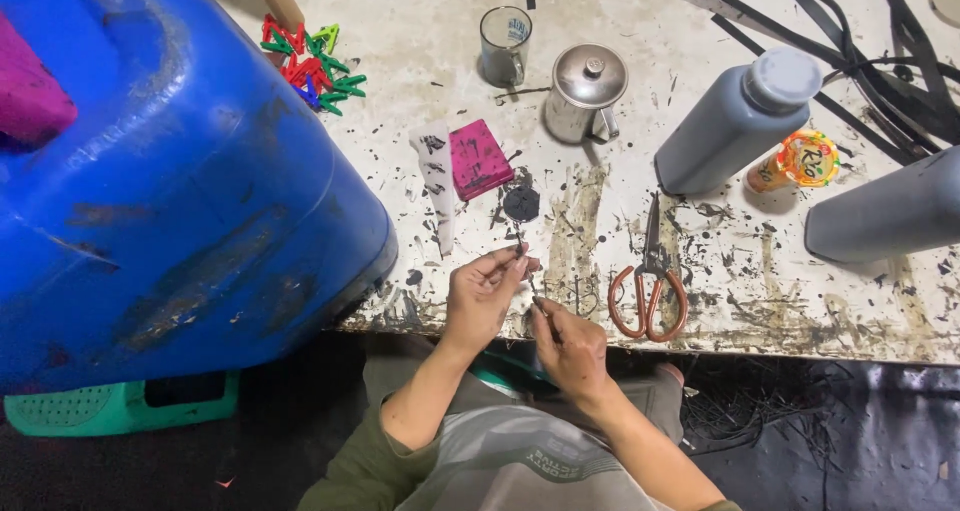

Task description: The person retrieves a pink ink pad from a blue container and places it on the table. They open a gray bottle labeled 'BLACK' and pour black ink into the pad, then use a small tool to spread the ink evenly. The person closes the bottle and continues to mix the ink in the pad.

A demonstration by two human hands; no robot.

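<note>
My left hand is raised at the table's front edge, fingertips pinched on a thin dark strip. Just below and to the right, my right hand grips the lower end of the same small dark piece, fingers closed around it. Both hands hover over the stained white table, nearly touching each other. Orange-handled scissors lie flat on the table just right of my hands, blades pointing away from me.
A big blue drum fills the left. Farther back stand a glass mug, a steel lidded pot, a pink sponge, coloured clips, two grey bottles, a small orange bottle and black strips.
</note>
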